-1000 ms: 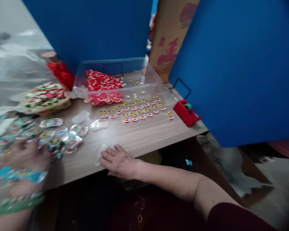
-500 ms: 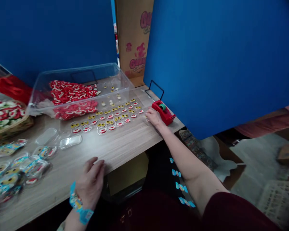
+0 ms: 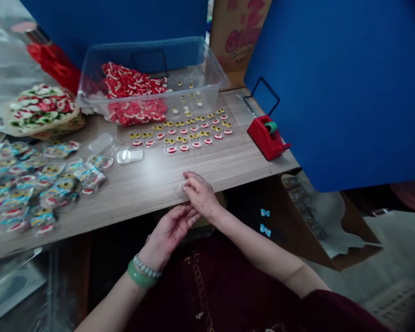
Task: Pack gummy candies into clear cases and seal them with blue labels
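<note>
One small piece of clear plastic (image 3: 182, 186) is showing at the fingertips of the right hand (image 3: 201, 196), just left of it, and blur is hiding its outline. I am pinching it with the fingers bent and nearly closed, near the front edge of the counter (image 3: 148, 193); whether it is touching the wood, I cannot tell. I am cupping the left hand (image 3: 168, 229) half open, palm up and bare, its fingertips meeting the right hand from below. Ahead, rows of yellow-eye and red-lip pieces (image 3: 184, 148) are lying apart from both hands, left of a red tape dispenser (image 3: 268, 138). Behind, a brown carton (image 3: 235, 41) is bearing pink lettering: I am making out "GU", the rest unclear, with "CANDY" below. Print on the heaped packets (image 3: 51, 174) at left is blurring past reading.
</note>
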`<state>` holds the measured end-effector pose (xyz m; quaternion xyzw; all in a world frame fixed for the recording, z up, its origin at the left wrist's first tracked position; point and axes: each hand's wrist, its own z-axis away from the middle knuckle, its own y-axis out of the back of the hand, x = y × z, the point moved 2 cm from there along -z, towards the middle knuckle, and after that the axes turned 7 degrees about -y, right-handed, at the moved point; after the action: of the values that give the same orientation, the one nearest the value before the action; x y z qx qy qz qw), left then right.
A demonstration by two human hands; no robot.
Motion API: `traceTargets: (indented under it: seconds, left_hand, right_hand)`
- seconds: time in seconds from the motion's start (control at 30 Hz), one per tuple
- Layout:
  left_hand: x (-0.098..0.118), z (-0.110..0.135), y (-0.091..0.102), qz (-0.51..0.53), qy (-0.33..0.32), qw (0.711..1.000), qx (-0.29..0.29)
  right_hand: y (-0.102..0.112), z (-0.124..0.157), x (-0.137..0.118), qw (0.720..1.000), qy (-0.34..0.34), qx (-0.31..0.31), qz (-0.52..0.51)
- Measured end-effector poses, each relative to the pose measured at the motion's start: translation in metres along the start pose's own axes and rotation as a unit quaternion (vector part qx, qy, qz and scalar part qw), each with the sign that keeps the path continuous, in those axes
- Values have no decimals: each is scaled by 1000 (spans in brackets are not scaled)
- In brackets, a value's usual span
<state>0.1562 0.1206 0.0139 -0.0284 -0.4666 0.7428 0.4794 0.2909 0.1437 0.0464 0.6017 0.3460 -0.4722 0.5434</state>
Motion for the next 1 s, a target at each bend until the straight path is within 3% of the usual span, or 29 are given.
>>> traceTargets:
  seconds: [0.17, 0.37, 0.47, 0.63, 0.8, 1.0]
  left_hand:
    - [3, 3, -2, 64, 11, 998, -5]
    - [4, 4, -6, 78, 29, 996, 17]
    - [2, 2, -9, 73, 34, 997, 10]
    - [-2, 6, -6, 53, 4, 998, 25]
    - [9, 26, 3, -61, -69, 995, -31]
    - [19, 44, 7, -186, -97, 977, -35]
  right_hand:
    - [5, -8, -3, 995, -70, -22, -65]
    - [17, -23, -2, 990, -40, -5, 135]
    - [11, -20, -3, 985, -20, -7, 170]
    - [-8, 5, -6, 993, -10, 7, 115]
    - [-15, 30, -4, 999, -34, 18, 32]
    - [-15, 50, 7, 986, -135, -19, -94]
